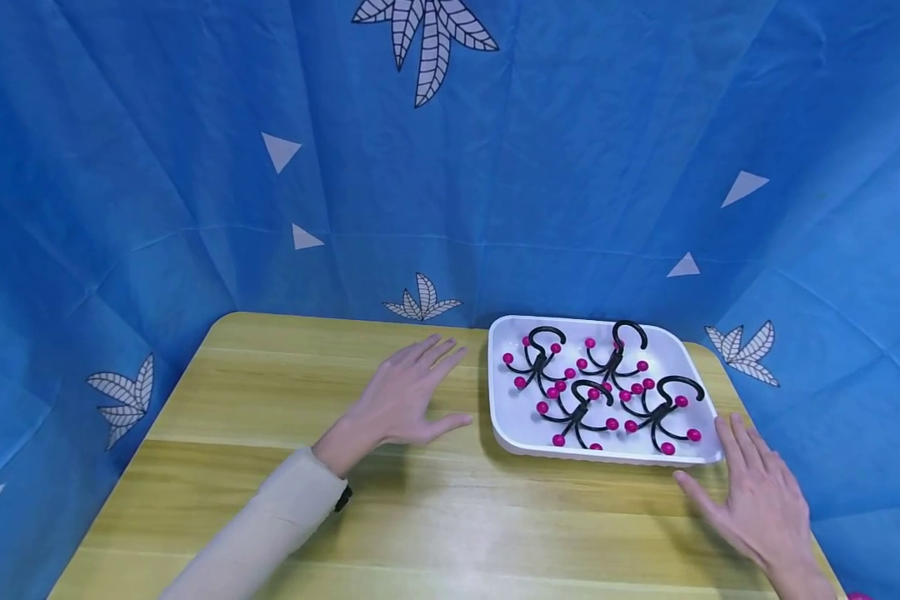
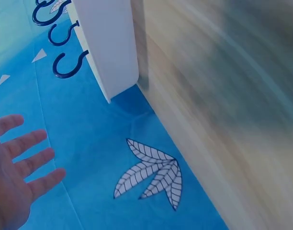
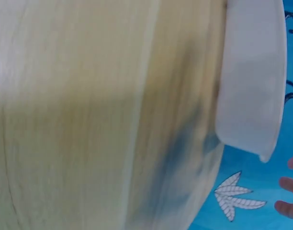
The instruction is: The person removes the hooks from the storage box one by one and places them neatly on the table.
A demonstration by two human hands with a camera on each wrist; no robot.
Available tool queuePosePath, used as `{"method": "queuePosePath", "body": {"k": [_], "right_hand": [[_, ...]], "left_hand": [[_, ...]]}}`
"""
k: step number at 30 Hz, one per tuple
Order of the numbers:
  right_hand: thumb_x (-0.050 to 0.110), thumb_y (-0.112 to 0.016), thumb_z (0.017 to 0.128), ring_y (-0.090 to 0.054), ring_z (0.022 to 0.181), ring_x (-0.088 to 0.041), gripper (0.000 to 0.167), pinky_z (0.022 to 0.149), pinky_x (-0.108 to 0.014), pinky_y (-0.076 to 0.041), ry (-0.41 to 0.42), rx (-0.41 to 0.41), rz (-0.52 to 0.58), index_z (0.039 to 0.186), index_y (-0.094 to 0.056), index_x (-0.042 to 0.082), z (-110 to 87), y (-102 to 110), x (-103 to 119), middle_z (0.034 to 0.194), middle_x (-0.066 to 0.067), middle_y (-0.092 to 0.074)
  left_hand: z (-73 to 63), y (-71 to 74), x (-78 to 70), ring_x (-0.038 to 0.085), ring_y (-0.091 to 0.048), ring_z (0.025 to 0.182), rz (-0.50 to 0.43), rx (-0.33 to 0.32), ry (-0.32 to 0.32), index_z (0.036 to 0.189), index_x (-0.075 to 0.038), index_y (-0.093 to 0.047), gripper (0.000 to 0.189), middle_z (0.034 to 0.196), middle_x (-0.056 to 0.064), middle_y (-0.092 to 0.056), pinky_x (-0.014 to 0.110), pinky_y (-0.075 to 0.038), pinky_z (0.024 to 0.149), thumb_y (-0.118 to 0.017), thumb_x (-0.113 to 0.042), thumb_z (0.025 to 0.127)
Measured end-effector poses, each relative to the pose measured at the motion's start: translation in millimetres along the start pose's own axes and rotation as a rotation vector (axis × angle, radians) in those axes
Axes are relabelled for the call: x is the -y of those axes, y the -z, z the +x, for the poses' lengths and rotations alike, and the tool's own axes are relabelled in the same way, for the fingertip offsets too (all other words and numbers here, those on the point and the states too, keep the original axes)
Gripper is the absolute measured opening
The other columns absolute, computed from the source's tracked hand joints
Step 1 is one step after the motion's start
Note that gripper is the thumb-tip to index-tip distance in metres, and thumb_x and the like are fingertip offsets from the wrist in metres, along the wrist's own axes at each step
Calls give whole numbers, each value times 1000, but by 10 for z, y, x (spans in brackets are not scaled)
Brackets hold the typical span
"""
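A white plastic tray (image 1: 512, 415) stands at the back right of the table. In it lie several black multi-armed hooks (image 1: 540, 362), each with a curved hook on top and thin arms tipped with pink balls. My left hand (image 1: 403, 396) is left of the tray, fingers straight and thumb spread, holding nothing. At the tray's front right corner is my right hand (image 1: 765, 504), fingers extended, its fingertips close to the rim and nothing in its grasp. In the left wrist view, black hook tops (image 2: 70, 67) stick up past the tray wall (image 2: 108, 43).
The wooden table (image 1: 270, 400) has light yellow planks. Behind it and along both sides hangs a blue cloth (image 1: 405, 183) with white leaves and triangles. A small pink thing (image 1: 858, 596) shows at the lower right edge.
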State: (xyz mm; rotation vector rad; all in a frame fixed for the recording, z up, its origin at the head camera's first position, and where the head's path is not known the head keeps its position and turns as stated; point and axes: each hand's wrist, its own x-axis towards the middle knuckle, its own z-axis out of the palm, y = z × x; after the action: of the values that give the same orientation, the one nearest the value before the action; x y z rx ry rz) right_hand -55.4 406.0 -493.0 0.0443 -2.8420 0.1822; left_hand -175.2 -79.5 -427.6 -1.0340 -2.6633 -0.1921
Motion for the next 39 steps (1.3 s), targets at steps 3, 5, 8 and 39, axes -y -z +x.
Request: {"method": "queuePosePath", "body": {"k": [3, 5, 8, 39], "right_hand": [[63, -66, 93, -29, 156, -51, 103, 112, -72, -33, -4, -4, 4, 168, -22, 8, 18, -43, -63, 170, -27, -29], [61, -65, 94, -34, 152, -54, 101, 112, -72, -34, -2, -7, 7, 168, -23, 7, 26, -72, -99, 170, -28, -30], [60, -64, 95, -34, 151, -56, 100, 112, -72, -34, 1, -1, 17, 168, -22, 5, 30, -110, -147, 170, -29, -29], [57, -57, 102, -41, 142, -58, 94, 109, -72, -38, -5, 29, -4, 167, -20, 0, 124, -331, -299, 163, -33, -37]], "left_hand": [[150, -24, -27, 34, -51, 149, -13, 5, -14, 160, -15, -46, 91, 161, 12, -53, 50, -47, 120, -57, -76, 92], [248, -50, -39, 34, -54, 147, -26, -1, -27, 159, -16, -47, 89, 159, 12, -55, 49, -48, 119, -57, -74, 93], [390, -90, -56, 32, -57, 143, -42, -4, -47, 158, -17, -49, 84, 156, 10, -58, 48, -49, 118, -58, -72, 94], [1508, -287, -329, 19, -63, 129, 75, 145, -87, 157, -26, -51, 62, 146, 0, -64, 35, -58, 101, -46, -63, 107]]}}
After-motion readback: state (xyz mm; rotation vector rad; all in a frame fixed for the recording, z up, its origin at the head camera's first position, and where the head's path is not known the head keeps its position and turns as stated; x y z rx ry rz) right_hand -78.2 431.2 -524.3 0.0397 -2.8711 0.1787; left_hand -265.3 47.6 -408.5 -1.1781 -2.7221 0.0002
